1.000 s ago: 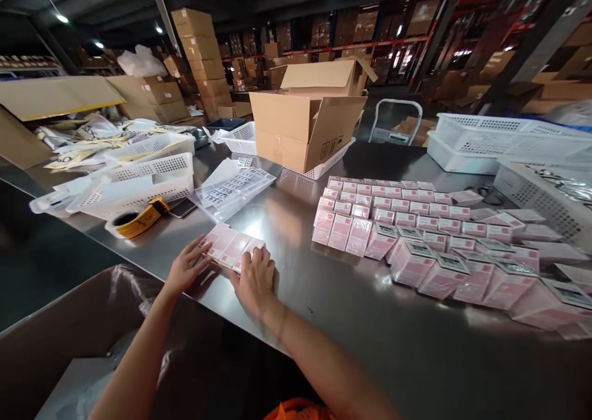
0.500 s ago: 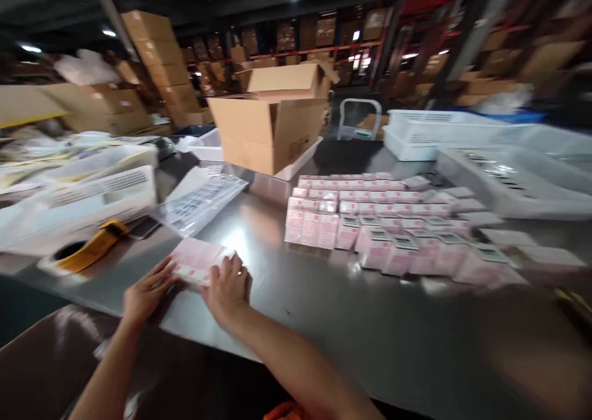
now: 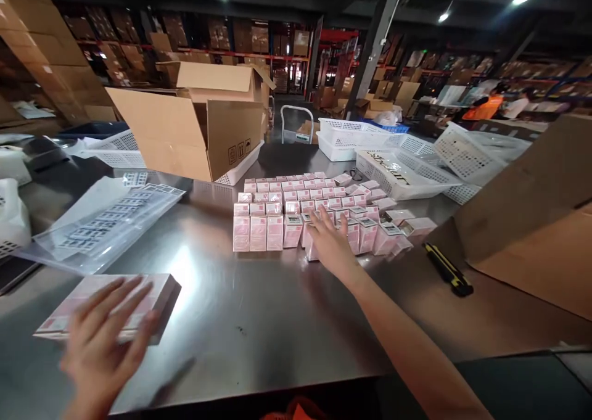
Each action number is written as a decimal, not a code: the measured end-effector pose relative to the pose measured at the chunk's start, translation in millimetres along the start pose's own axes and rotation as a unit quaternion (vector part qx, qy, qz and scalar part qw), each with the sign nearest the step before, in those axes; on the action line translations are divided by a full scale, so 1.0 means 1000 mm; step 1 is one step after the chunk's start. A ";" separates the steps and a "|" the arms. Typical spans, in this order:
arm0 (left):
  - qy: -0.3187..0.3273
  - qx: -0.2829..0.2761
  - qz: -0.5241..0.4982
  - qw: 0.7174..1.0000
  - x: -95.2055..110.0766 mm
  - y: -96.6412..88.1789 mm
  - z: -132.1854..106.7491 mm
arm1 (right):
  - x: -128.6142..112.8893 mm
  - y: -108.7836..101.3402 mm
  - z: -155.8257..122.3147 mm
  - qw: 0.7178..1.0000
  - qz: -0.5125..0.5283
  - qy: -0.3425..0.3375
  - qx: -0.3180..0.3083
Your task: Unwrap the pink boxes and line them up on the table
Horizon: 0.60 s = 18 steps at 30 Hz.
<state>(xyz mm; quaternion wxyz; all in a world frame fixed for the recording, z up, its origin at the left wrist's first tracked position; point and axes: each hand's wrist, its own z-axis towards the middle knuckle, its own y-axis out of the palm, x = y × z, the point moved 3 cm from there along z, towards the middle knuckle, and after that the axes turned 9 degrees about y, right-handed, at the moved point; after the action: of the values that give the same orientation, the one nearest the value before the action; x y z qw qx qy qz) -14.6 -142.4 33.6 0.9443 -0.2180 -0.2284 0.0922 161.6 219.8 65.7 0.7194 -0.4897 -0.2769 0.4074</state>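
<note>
On a steel counter (image 3: pixel 259 321), pink boxes are being handled by two bare hands.
A flat bundle of pink boxes (image 3: pixel 108 303) at near left is covered by the left hand (image 3: pixel 99 352), fingers spread and released. The right hand (image 3: pixel 330 241), fingers extended, is laid on the rows of pink boxes (image 3: pixel 277 213) mid-counter.

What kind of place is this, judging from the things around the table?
Most likely a warehouse packing station. Tall racks of cardboard cartons fill the background, an open shipping carton stands on the steel table, and rows of small pink boxes are laid out beside white plastic baskets.
</note>
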 end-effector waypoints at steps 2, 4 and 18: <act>0.197 0.036 -0.027 0.979 0.045 0.036 0.024 | 0.013 0.000 -0.008 1.000 -0.004 -0.017 -0.014; 0.235 0.034 -0.079 0.968 0.074 0.074 0.042 | 0.016 -0.004 -0.017 0.998 0.050 -0.018 -0.016; -0.156 -0.256 -0.512 0.805 0.101 0.183 0.001 | -0.031 0.047 -0.073 0.823 0.559 0.095 0.010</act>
<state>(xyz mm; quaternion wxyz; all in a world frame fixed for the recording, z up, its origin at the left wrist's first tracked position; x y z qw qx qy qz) 60.2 48.7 -9.0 0.7161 -0.2857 -0.4664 -0.4337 188.8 167.3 -4.6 0.3961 -0.5894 0.1187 0.6940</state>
